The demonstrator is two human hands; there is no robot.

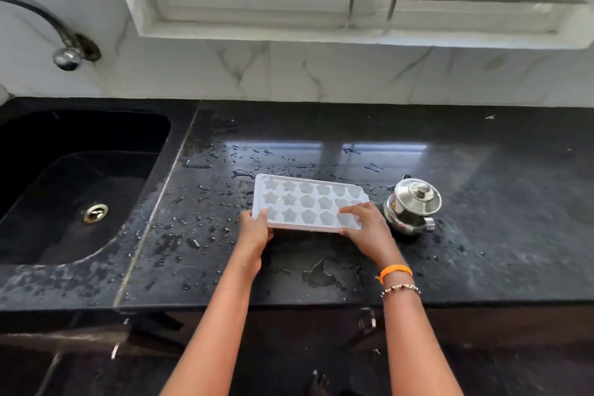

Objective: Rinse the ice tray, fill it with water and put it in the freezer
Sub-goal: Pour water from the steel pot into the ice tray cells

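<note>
We note the ice tray [305,202] is white translucent plastic, matt. The table [482,202] is black polished stone, glossy and wet with droplets. The lidded pot [413,204] and the tap [64,51] are shiny metal. The wall [289,71] is veined marble-look tile.

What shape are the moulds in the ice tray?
Star-shaped moulds in the translucent white plastic ice tray, seen from the head view.

The black stone worktop [482,202] is wet, spattered with drops and a small puddle [324,275] near its front edge. A white ice tray [305,201] sits on it, a small lidded steel pot [413,206] just beside.
</note>
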